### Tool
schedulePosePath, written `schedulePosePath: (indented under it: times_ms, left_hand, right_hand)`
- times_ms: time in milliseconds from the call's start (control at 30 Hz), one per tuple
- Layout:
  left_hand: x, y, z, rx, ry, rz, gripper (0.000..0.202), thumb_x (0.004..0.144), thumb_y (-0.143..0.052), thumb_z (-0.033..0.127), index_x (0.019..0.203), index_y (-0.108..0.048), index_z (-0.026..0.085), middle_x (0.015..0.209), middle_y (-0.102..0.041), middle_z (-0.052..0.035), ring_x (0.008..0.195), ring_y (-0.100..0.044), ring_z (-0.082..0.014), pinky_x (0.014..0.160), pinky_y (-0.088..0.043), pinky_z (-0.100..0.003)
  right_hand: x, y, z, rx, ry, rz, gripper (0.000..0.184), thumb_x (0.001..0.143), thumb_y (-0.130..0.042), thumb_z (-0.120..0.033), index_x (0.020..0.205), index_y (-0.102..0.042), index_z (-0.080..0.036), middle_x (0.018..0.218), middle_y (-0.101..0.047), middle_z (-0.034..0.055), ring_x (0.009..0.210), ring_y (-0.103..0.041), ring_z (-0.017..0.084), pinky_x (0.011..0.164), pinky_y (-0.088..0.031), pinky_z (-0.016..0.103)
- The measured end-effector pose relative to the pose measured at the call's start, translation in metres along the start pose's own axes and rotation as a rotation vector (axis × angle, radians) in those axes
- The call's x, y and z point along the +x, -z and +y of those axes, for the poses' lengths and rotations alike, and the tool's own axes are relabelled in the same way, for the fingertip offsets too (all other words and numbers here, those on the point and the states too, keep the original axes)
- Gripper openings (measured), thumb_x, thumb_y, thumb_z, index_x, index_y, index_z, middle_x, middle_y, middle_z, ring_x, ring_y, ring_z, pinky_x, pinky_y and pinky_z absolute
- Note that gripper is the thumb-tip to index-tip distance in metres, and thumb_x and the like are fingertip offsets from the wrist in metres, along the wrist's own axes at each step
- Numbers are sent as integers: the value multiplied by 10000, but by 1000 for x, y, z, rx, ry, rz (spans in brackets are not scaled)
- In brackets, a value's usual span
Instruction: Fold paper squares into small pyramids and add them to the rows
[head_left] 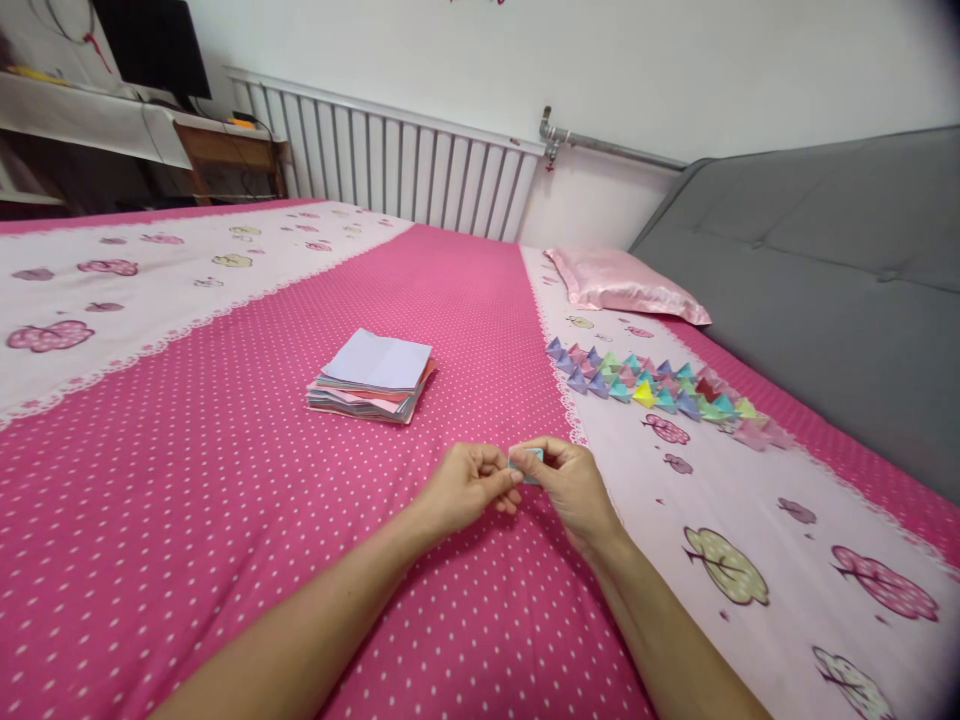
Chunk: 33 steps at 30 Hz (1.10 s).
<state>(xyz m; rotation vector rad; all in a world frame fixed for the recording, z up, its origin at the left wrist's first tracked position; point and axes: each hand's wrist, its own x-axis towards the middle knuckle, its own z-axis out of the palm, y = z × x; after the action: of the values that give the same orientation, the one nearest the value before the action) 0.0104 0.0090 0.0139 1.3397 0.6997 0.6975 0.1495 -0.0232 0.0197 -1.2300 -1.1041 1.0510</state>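
A small light-blue piece of folded paper (534, 463) is pinched between both hands above the pink dotted bedspread. My left hand (471, 485) closes on its left edge with thumb and forefinger. From the right, my right hand (571, 488) grips it between thumb and fingers, which cover much of it. Ahead and to the left lies a stack of square paper sheets (379, 360), pale lilac on top with pink and grey edges below. Rows of small folded paper pieces (643, 393) in many colours stand to the right.
A pink satin pillow (622, 285) lies near the grey padded headboard (817, 260). Beyond the bed are a white radiator (390, 150), a pipe with a valve (551, 145) and a desk (225, 150) carrying a black monitor (154, 50).
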Motion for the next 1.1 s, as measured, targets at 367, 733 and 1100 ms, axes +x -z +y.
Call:
schedulePosePath:
  times_ms: [367,733,1100]
  left_hand:
    - [3,3,1,-91,-44,93,366,646,-684,448,659,-558,106,615,-645,-44,494,-579,-89,529,-459,-224]
    - [6,8,-9,328,-247,297,238,727,-614,267,919,-644,129,882,-685,-85,778,-628,-164,688,-488,-273]
    - [5,11,-10,546,-247,384,161,742,-582,228,832,-706,180,823,-712,-56,740,-639,-165,683,-489,-278]
  right_hand:
    - [3,8,-1,-29,62,23,191,655,-716,-326,664,-637,-152,565,-580,-34,511,-475,70,520,-389,199]
    - [6,9,6,-364,179,16,186,717,-631,-338,743,-671,-157,713,-686,40,654,-624,167,629,-471,276]
    - [8,8,15,-401,182,-60,182,731,-620,-321,818,-679,-172,818,-711,64,749,-660,199,722,-506,325]
